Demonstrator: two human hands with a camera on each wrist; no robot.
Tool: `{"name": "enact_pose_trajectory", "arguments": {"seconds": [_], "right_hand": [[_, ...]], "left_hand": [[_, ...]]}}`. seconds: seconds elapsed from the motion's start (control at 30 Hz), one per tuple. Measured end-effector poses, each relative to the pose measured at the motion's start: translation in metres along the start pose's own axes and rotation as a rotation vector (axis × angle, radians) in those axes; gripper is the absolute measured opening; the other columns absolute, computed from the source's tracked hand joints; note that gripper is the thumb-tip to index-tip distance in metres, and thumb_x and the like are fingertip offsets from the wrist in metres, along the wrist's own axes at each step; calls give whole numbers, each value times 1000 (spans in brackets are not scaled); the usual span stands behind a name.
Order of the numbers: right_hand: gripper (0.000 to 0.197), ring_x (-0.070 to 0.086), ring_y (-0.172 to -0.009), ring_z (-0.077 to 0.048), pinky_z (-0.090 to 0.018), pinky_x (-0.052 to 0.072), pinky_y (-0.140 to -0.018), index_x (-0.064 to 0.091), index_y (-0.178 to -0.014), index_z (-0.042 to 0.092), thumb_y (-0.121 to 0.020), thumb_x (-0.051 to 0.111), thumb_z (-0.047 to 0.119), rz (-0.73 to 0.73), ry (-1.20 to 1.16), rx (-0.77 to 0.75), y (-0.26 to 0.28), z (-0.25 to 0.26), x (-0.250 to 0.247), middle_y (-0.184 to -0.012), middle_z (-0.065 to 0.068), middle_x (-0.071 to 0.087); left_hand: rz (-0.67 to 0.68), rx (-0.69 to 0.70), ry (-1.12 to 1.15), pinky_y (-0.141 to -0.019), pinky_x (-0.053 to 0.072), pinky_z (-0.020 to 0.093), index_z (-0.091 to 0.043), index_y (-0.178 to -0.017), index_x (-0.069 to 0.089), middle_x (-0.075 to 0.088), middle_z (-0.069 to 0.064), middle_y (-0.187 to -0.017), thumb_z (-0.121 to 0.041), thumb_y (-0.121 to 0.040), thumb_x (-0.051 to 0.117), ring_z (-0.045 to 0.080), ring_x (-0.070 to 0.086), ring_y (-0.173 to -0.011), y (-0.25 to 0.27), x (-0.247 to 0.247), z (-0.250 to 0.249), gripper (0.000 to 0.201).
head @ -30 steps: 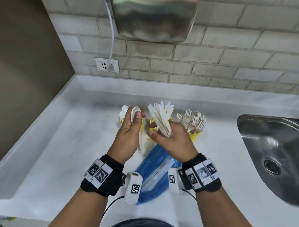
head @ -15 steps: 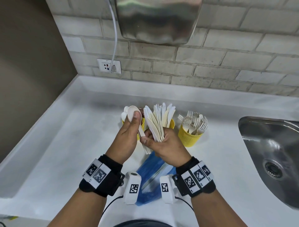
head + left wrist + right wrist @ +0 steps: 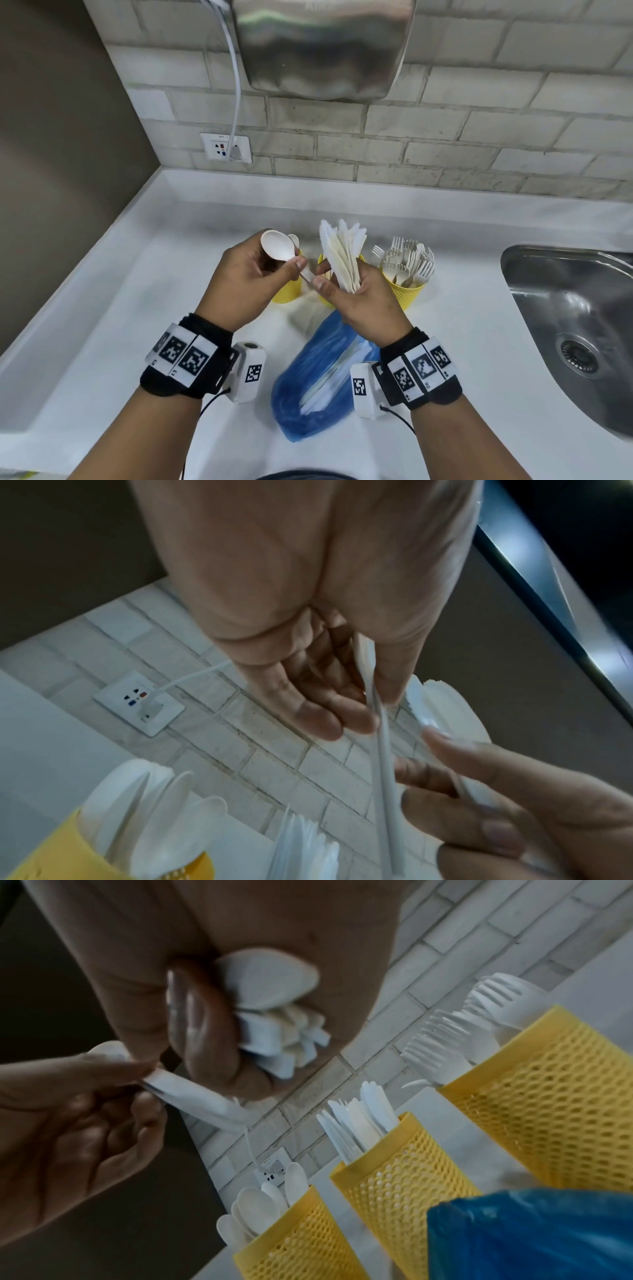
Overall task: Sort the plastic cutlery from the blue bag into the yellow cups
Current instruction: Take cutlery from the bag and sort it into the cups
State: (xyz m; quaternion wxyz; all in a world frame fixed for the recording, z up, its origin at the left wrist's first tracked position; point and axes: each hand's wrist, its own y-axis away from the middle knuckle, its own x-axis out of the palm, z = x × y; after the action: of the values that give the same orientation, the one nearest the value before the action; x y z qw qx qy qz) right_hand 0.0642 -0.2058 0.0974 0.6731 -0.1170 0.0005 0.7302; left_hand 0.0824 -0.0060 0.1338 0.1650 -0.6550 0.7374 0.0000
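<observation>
My left hand (image 3: 291, 265) pinches a white plastic spoon (image 3: 277, 246) by its neck, bowl up, above the left yellow cup (image 3: 289, 291). The spoon's handle (image 3: 383, 764) slants down to my right thumb. My right hand (image 3: 342, 284) grips a fanned bundle of white knives (image 3: 342, 257) upright over the middle yellow cup (image 3: 411, 1177), which holds knives. The left cup (image 3: 298, 1245) holds spoons and the right cup (image 3: 407, 291) holds forks. The blue bag (image 3: 322, 377) lies on the counter under my wrists, with white cutlery showing at its mouth.
A steel sink (image 3: 575, 325) is set into the white counter (image 3: 102, 342) at the right. A brick wall with a socket (image 3: 226, 147) and cable runs behind the cups. A metal dryer (image 3: 322, 48) hangs above. A brown wall closes the left side.
My left hand has drawn the spoon out to the left and tipped its bowl away from the knife bundle. The right hand keeps its grip on the knives.
</observation>
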Motion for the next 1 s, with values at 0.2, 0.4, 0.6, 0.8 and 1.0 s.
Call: {"name": "enact_pose_trajectory", "arguments": {"seconds": [0.2,0.4,0.6,0.8,1.0], "right_hand": [[31,26,-36,-13,-20,21,-41,61,-72,11,-102,61,21,-203,-478,295,-7,3,-10,-53,-2,35],[48,46,-48,-21,-29,44,-50,39,-55,17,-101,50,24,-297,-1036,370,-19,5,-27,-61,-9,49],[31,44,-61,-15,-31,42,-65,45,-67,20,-95,58,23,-505,-1008,262,-30,-3,-45,-70,1,43],[36,45,-44,-21,-23,29,-46,50,-63,16,-98,55,26,-677,-485,239,-33,3,-54,-56,-3,42],[36,67,-58,-30,-46,56,-61,65,-69,18,-93,61,44,-601,97,173,-46,-13,-49,-59,-1,67]], "left_hand": [[-58,84,-280,-75,60,39,-17,-87,64,75,-5,-74,-26,-90,78,14,74,-75,-24,-11,0,16],[-75,105,-475,-71,57,36,-23,-95,56,70,-4,-73,-27,-86,79,14,70,-73,-49,-13,16,25],[-35,49,-648,-61,50,31,-31,-103,47,63,1,-65,-29,-87,76,21,64,-65,-62,-8,33,33],[35,98,-904,-58,48,34,-31,-113,43,56,-7,-62,-37,-93,67,31,59,-64,-63,-4,40,32],[73,116,-1075,-69,39,35,-24,-115,47,63,-4,-84,-37,-101,55,30,54,-77,-65,8,56,21]]}}
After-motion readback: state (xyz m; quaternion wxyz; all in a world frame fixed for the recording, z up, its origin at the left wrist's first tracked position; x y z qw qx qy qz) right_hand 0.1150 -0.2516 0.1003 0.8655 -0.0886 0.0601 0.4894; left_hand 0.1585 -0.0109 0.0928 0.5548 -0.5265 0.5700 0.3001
